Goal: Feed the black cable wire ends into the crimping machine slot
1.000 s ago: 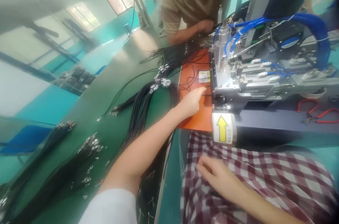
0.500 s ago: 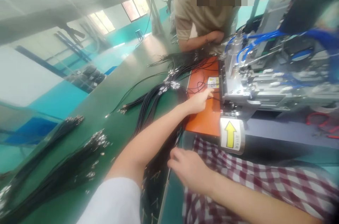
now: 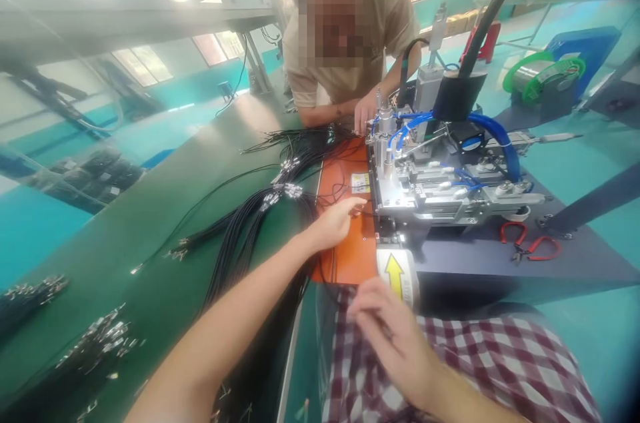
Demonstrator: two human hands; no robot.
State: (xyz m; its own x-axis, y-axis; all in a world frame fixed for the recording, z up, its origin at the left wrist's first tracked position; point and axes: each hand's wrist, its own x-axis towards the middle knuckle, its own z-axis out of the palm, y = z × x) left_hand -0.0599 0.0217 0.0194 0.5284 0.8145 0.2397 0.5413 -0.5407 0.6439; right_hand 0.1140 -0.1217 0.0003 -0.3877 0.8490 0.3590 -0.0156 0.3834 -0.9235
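While the left hand (image 3: 333, 226) reaches over the orange plate (image 3: 345, 260), thumb and forefinger nearly meeting, whether it grips a cable cannot be told. The right hand (image 3: 393, 336), half-curled, seems empty over checked cloth (image 3: 480, 350). Black cables (image 3: 226, 243) lie near the tabletop's (image 3: 150, 230) right edge, probably light, limp, tangle-prone, best pinched singly near their silvery ends (image 3: 293, 190).
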